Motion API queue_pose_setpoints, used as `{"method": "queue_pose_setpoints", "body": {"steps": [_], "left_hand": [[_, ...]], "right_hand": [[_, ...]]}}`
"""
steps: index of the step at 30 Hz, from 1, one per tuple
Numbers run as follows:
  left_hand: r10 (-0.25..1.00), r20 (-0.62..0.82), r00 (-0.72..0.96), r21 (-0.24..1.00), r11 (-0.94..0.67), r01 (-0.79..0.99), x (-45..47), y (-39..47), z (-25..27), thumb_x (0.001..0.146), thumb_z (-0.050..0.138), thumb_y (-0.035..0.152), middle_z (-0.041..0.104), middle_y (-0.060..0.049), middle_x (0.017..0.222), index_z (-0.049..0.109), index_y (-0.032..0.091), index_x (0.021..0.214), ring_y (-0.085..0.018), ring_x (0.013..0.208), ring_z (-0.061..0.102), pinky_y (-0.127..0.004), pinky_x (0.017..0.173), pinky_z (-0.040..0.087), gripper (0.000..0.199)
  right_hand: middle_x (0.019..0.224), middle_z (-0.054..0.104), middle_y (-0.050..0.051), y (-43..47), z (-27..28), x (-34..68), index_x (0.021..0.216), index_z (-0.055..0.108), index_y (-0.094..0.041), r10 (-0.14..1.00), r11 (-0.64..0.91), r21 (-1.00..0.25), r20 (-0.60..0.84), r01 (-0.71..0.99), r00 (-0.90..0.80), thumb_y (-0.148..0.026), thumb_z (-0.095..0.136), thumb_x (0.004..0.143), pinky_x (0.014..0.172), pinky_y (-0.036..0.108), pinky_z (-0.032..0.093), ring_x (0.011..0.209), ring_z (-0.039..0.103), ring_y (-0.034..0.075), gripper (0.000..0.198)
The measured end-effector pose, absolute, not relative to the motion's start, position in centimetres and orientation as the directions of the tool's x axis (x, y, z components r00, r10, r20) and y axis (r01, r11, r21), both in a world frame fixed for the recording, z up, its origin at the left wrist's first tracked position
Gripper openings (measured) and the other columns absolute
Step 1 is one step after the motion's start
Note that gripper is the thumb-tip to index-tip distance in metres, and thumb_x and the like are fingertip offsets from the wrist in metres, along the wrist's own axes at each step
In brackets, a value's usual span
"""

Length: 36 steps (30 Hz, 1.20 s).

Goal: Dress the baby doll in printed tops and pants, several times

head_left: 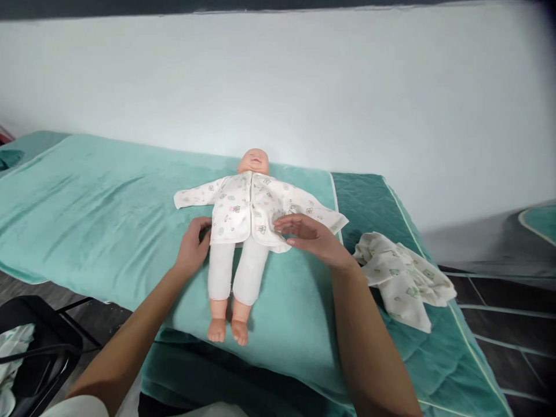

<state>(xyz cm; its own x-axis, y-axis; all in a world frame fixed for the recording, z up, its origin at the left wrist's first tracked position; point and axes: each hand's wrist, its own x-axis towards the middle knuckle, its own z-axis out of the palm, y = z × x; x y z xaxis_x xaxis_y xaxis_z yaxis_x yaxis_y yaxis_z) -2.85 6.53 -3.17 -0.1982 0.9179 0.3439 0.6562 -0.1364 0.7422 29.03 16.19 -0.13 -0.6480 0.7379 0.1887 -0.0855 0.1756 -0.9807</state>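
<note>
A baby doll lies on its back on a green blanket, feet toward me. It wears a white printed jacket, whose front edges meet down the middle, and its upper legs are white cloth. Both sleeves spread out sideways; the one at the right looks flat toward its end. My left hand rests beside the jacket's lower left edge, fingers curved with a gap between thumb and forefinger. Over the lower right part of the jacket, my right hand is open, thumb and fingers apart, fingertips at the cloth.
A crumpled white printed garment lies to the right on a darker green quilted cover. Behind the bed rises a white wall. At the lower left stands a black chair with printed cloth on it.
</note>
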Motion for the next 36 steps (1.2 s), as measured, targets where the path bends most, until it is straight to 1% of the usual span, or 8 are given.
{"method": "queue_pose_setpoints", "body": {"steps": [6,11,19,22,25,27,30,36], "left_hand": [[0.971,0.231,-0.06,0.617,-0.099,0.781,-3.9,3.7,-4.0,0.085,0.061,0.029,0.066,-0.01,0.134,0.061,0.025,0.124,-0.031,0.126,0.06,-0.051,0.11,0.046,0.039],[0.973,0.219,-0.074,0.567,-0.065,0.821,-2.6,5.2,-3.7,0.088,0.057,0.027,0.069,-0.007,0.13,0.069,0.025,0.105,-0.03,0.122,0.06,-0.05,0.105,0.044,0.021],[0.947,0.274,-0.168,0.724,-0.088,0.684,-1.5,4.9,-3.5,0.09,0.052,0.027,0.073,-0.006,0.109,0.063,0.023,0.084,-0.024,0.106,0.065,-0.042,0.096,0.052,0.013],[0.919,0.305,-0.251,0.727,-0.055,0.684,-2.1,4.0,-4.1,0.088,0.055,0.025,0.073,-0.005,0.106,0.058,0.024,0.077,-0.025,0.103,0.065,-0.044,0.095,0.052,0.012],[0.903,0.331,-0.272,0.683,-0.031,0.73,-2.4,3.8,-4.7,0.087,0.056,0.022,0.071,-0.007,0.111,0.056,0.024,0.082,-0.028,0.11,0.063,-0.048,0.1,0.051,0.006],[0.884,0.36,-0.3,0.691,-0.037,0.722,-2.4,3.8,-4.9,0.087,0.056,0.021,0.068,-0.008,0.118,0.058,0.025,0.096,-0.027,0.116,0.062,-0.048,0.103,0.051,0.01],[0.867,0.42,-0.269,0.707,-0.126,0.695,-2.2,3.7,-4.8,0.09,0.056,0.022,0.064,-0.009,0.126,0.056,0.026,0.118,-0.025,0.122,0.061,-0.046,0.107,0.051,0.028],[0.884,0.427,-0.191,0.735,-0.215,0.643,-1.8,3.3,-4.1,0.092,0.051,0.018,0.067,-0.005,0.115,0.06,0.025,0.096,-0.02,0.111,0.064,-0.04,0.101,0.053,0.011]], "right_hand": [[0.093,0.065,0.001,15.7,-2.1,28.7,0.096,0.067,-0.021,0.797,0.195,-0.937,-0.02,0.289,-0.604,-0.043,0.083,0.075,0.077,0.03,0.049,0.083,0.058,0.017,0.034],[0.069,0.051,-0.004,13.4,-3.7,26.7,0.079,0.053,-0.022,0.954,0.207,-0.87,0.078,0.447,-0.29,-0.044,0.068,0.084,0.062,0.027,0.036,0.066,0.044,0.014,0.027],[0.065,0.051,-0.004,11.8,-4.7,26.6,0.078,0.047,-0.024,0.976,0.202,-0.812,0.213,0.548,-0.044,-0.037,0.064,0.08,0.058,0.029,0.037,0.06,0.045,0.015,0.021],[0.078,0.059,0.001,11.1,-4.9,26.7,0.088,0.054,-0.024,0.946,0.296,-0.748,0.314,0.594,-0.076,-0.034,0.062,0.084,0.063,0.033,0.046,0.07,0.054,0.019,0.014],[0.117,0.063,0.012,10.4,-4.6,26.1,0.118,0.061,-0.023,0.835,0.51,-0.624,0.524,0.591,-0.167,-0.028,0.059,0.089,0.089,0.046,0.054,0.107,0.062,0.028,0.03],[0.138,0.058,0.013,10.1,-4.0,25.5,0.136,0.058,-0.028,0.765,0.607,-0.549,0.599,0.575,-0.235,-0.023,0.057,0.091,0.107,0.054,0.048,0.129,0.055,0.032,0.045],[0.154,0.051,0.006,10.1,-3.2,24.5,0.149,0.051,-0.037,0.731,0.67,-0.533,0.594,0.517,-0.335,-0.021,0.05,0.097,0.119,0.06,0.039,0.144,0.047,0.031,0.054],[0.159,0.048,0.002,9.7,-2.5,22.5,0.155,0.045,-0.035,0.672,0.74,-0.543,0.622,0.397,-0.401,-0.019,0.047,0.1,0.126,0.058,0.032,0.151,0.04,0.027,0.057]]}}
